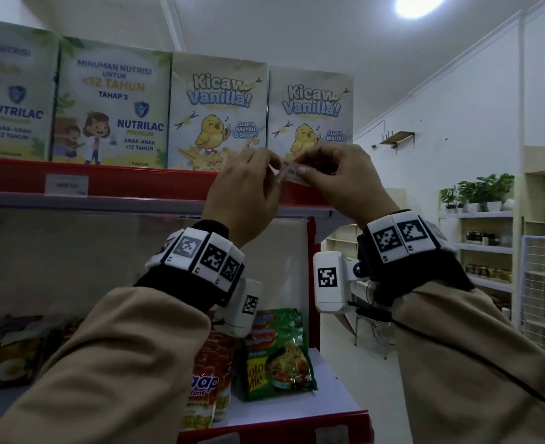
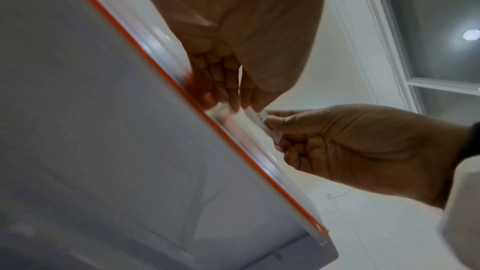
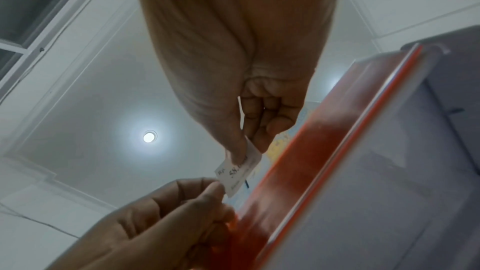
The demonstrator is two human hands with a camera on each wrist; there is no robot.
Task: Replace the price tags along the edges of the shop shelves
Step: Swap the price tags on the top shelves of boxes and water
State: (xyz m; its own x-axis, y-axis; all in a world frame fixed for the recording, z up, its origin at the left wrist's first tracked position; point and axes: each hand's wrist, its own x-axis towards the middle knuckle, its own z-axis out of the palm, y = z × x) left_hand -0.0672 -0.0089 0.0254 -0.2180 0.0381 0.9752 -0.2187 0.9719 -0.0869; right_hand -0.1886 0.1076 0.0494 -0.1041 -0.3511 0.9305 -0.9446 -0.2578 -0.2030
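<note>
A small white price tag (image 1: 291,175) printed with "58" is held in front of the red edge strip (image 1: 168,184) of the top shelf, below the Kicaw Vanilla boxes (image 1: 309,110). My right hand (image 1: 300,169) pinches its right end between thumb and forefinger. My left hand (image 1: 276,169) pinches its left end, close to the strip. In the right wrist view the tag (image 3: 237,174) hangs from my right hand (image 3: 246,151), and my left hand (image 3: 221,192) meets its lower corner. From the left wrist, the tag (image 2: 261,117) sits just off the clear strip (image 2: 259,167).
Another price tag (image 1: 67,184) sits in the strip further left, under the Nutrilac boxes (image 1: 107,107). Noodle packets (image 1: 277,354) stand on the shelf below. To the right are an aisle, pale shelving (image 1: 486,248) and potted plants (image 1: 479,193).
</note>
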